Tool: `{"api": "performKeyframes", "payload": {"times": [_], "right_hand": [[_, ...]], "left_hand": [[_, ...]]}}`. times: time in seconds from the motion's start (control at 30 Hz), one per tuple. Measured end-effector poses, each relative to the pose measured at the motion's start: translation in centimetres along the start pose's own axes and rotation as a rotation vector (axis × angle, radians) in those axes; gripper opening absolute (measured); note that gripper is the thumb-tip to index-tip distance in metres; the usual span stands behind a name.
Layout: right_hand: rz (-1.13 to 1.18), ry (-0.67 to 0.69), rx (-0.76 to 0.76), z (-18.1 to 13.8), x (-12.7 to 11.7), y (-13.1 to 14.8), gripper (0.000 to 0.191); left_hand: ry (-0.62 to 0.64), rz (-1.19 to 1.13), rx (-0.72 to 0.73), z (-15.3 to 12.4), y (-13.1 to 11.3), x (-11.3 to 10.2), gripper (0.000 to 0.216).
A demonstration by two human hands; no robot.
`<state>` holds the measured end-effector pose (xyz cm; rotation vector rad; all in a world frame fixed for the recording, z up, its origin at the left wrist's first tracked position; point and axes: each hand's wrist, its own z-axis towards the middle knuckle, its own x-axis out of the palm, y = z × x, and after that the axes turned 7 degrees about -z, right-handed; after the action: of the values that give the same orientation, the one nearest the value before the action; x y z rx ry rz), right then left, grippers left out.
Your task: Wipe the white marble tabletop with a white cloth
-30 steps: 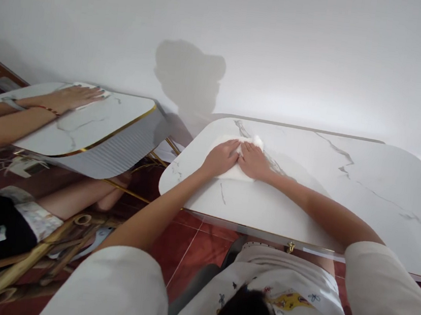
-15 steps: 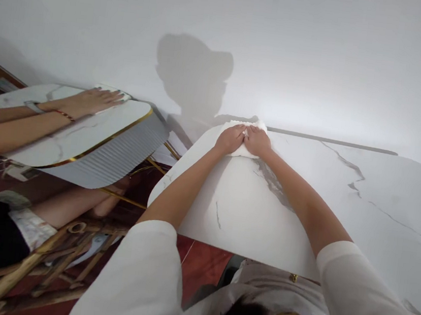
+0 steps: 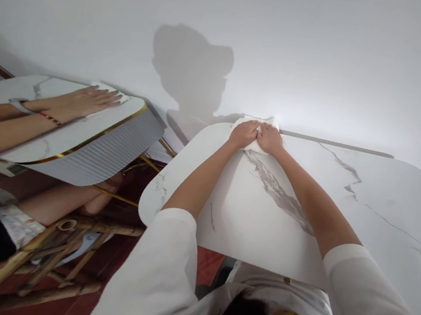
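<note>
My left hand (image 3: 244, 134) and my right hand (image 3: 270, 138) press side by side on a folded white cloth (image 3: 249, 145), thumbs almost touching. The fingers of both hands are bent over the cloth and hold it down. It lies at the far edge of a white marble-patterned table (image 3: 270, 236), close to the wall. Grey veining runs across the tabletop between my forearms. What lies beneath my palms is hidden.
At left, a co-worker's hands (image 3: 90, 99) rest on a white cloth on a second marble-patterned table (image 3: 43, 144) with a gold rim. Below it stands a wooden chair (image 3: 45, 255). A pale wall (image 3: 322, 64) with a shadow rises behind both tables.
My two hands and the white cloth have slid a little to the right along the table's far edge. The camera view has shifted slightly.
</note>
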<state>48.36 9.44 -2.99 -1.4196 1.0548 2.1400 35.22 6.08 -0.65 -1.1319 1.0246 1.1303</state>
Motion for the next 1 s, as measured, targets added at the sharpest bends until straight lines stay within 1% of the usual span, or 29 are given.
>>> {"api": "performKeyframes", "payload": {"times": [0.1, 0.23, 0.33, 0.47, 0.6, 0.77, 0.9, 1.0], "right_hand": [[-0.016, 0.009, 0.022, -0.8, -0.2, 0.1, 0.056], [-0.035, 0.038, 0.018, -2.2, -0.7, 0.8, 0.058], [-0.04, 0.044, 0.012, -3.8, -0.9, 1.6, 0.058], [-0.059, -0.006, 0.046, -6.4, -1.0, 3.5, 0.058], [-0.058, -0.018, 0.065, -9.6, -1.4, 6.1, 0.058], [-0.055, -0.042, 0.004, -14.3, -2.3, 9.3, 0.058], [-0.034, -0.012, -0.036, -17.7, -3.1, 11.5, 0.06], [-0.026, 0.025, -0.059, -19.9, -3.7, 12.9, 0.06]], "left_hand": [[0.022, 0.009, 0.033, -0.3, -0.3, 0.0, 0.051], [0.036, 0.012, 0.091, -1.6, -0.4, -0.2, 0.052], [0.029, 0.007, 0.134, -3.0, -0.7, -0.5, 0.052], [0.066, -0.004, 0.179, -5.6, -1.4, -1.3, 0.052], [0.11, -0.008, 0.178, -9.3, -2.3, -2.5, 0.053], [0.099, 0.038, 0.142, -15.1, -3.8, -4.0, 0.054], [0.079, 0.053, 0.112, -19.5, -5.0, -5.1, 0.055], [0.079, 0.047, 0.087, -22.3, -5.8, -5.7, 0.055]]}}
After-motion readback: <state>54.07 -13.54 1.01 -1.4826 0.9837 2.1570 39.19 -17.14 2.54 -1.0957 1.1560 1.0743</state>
